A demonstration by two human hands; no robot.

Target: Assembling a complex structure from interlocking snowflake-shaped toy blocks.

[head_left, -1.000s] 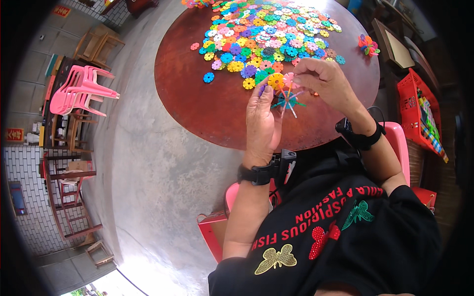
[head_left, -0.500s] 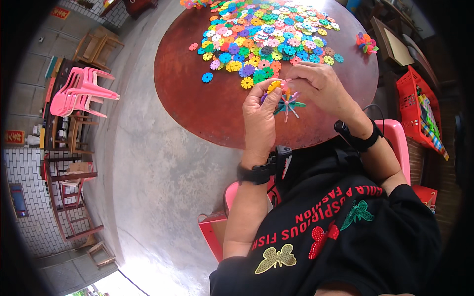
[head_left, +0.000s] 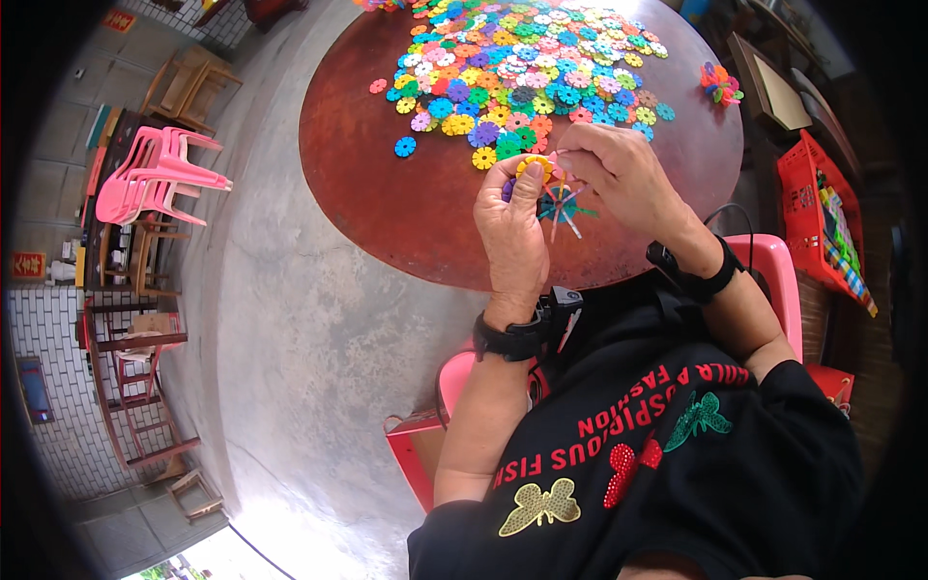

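My left hand (head_left: 514, 237) and my right hand (head_left: 619, 174) meet over the near part of a round brown table (head_left: 387, 203). Between them they hold a small cluster of joined plastic discs (head_left: 556, 198), with yellow, purple, teal and pink pieces showing. My left thumb presses on a yellow disc at its top. My right fingers pinch the cluster from the right side. Just beyond the hands lies a wide heap of loose colourful snowflake discs (head_left: 522, 68). Both wrists wear black bands.
A small finished disc cluster (head_left: 721, 82) sits at the table's right rim. A red crate (head_left: 822, 222) with items stands to the right. Stacked pink plastic chairs (head_left: 155, 174) and wooden furniture stand at the left on the concrete floor. I sit on a pink stool (head_left: 764, 271).
Both hands stay together on the disc cluster, which has turned slightly between the fingers. A yellow disc now sits under my left thumb.
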